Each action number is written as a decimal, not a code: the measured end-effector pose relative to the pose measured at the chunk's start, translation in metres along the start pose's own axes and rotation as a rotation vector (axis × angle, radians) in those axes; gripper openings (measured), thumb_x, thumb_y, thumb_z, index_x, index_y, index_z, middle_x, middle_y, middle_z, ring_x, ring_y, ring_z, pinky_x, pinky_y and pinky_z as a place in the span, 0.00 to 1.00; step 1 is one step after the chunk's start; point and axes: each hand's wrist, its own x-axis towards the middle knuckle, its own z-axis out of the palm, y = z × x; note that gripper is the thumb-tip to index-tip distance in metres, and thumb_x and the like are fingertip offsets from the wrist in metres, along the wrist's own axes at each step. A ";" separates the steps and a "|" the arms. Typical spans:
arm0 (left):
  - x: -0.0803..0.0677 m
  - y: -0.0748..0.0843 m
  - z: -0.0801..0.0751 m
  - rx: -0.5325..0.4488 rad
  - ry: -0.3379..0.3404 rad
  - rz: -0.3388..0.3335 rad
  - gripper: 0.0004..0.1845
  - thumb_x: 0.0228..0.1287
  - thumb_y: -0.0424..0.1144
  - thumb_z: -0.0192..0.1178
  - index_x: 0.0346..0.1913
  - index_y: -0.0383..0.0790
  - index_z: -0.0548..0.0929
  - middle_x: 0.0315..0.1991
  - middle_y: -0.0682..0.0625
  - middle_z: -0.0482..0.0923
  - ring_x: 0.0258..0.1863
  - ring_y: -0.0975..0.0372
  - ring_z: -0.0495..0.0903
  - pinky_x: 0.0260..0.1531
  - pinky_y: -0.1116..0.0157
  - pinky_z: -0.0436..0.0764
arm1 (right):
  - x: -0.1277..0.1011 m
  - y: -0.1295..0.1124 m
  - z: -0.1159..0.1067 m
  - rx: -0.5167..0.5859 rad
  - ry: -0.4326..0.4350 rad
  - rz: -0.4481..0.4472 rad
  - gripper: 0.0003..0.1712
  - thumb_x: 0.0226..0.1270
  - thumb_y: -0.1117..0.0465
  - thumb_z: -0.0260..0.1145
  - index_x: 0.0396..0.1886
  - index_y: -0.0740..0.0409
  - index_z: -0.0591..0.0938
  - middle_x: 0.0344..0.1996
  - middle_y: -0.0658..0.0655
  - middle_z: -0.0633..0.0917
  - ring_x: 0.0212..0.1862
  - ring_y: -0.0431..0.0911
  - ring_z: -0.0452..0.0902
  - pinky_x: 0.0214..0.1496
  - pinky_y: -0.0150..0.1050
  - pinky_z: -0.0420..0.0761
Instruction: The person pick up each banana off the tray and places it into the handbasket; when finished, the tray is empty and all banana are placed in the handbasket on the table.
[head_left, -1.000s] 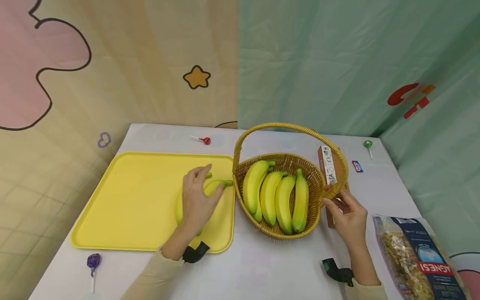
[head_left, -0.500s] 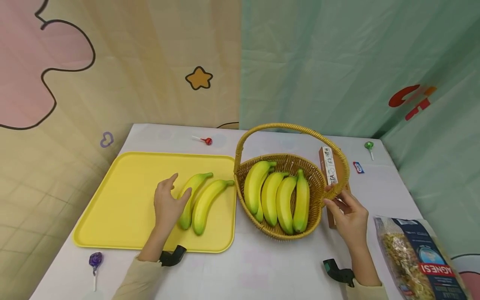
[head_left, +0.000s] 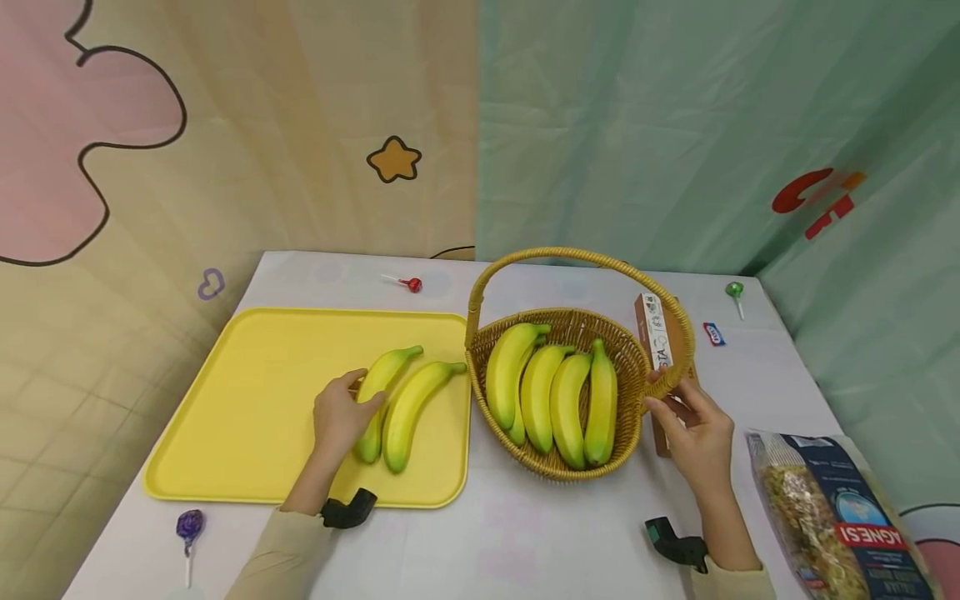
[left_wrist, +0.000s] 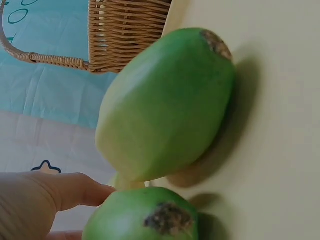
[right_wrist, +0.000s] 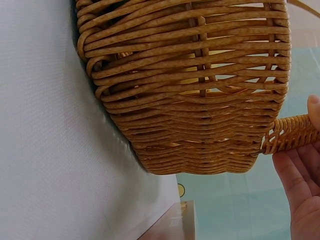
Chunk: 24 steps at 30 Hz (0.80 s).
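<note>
My left hand (head_left: 337, 423) is at the left one of two bananas lying on a yellow tray (head_left: 247, 408), with thumb and fingers on either side of that banana (head_left: 384, 372). In the left wrist view, the thumb rests against its green end (left_wrist: 130, 215). Just right of it lies the second banana (head_left: 412, 408), untouched. A wicker basket (head_left: 558, 477) with several bananas (head_left: 570, 408) inside stands right of the tray. My right hand (head_left: 697, 425) pinches the foot of the basket's arched handle (head_left: 577, 252) between thumb and fingers, as the right wrist view also shows.
A brown box (head_left: 660, 333) stands behind the basket's right side, partly hidden. At the right lies a pasta bag (head_left: 847, 517). A red lollipop (head_left: 411, 284), green lollipop (head_left: 735, 290), purple lollipop (head_left: 190, 527) and small wrapped candy (head_left: 713, 334) are scattered near the table's edges.
My left hand moved left off the bananas with fingers spread, then came in around the left banana. The right hand has kept its hold on the handle.
</note>
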 end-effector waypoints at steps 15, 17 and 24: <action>-0.045 0.084 0.008 -0.181 0.242 0.406 0.24 0.45 0.37 0.71 0.49 0.32 0.84 0.34 0.42 0.80 0.31 0.56 0.79 0.26 0.67 0.78 | 0.001 -0.001 0.002 0.023 0.003 -0.024 0.25 0.50 0.84 0.68 0.52 0.75 0.81 0.46 0.48 0.85 0.49 0.33 0.82 0.46 0.23 0.79; -0.051 0.103 0.015 -0.211 0.218 0.479 0.24 0.44 0.38 0.70 0.49 0.33 0.84 0.33 0.44 0.79 0.30 0.58 0.78 0.25 0.69 0.77 | 0.001 -0.002 0.002 0.036 0.006 -0.022 0.25 0.50 0.84 0.68 0.51 0.76 0.81 0.46 0.49 0.86 0.49 0.33 0.82 0.46 0.23 0.79; -0.054 0.152 0.048 -0.271 0.143 0.570 0.24 0.47 0.40 0.69 0.50 0.34 0.84 0.33 0.46 0.78 0.30 0.60 0.75 0.28 0.69 0.73 | 0.001 -0.003 0.001 0.024 0.004 0.007 0.24 0.51 0.82 0.68 0.52 0.74 0.81 0.46 0.43 0.85 0.48 0.32 0.82 0.46 0.23 0.79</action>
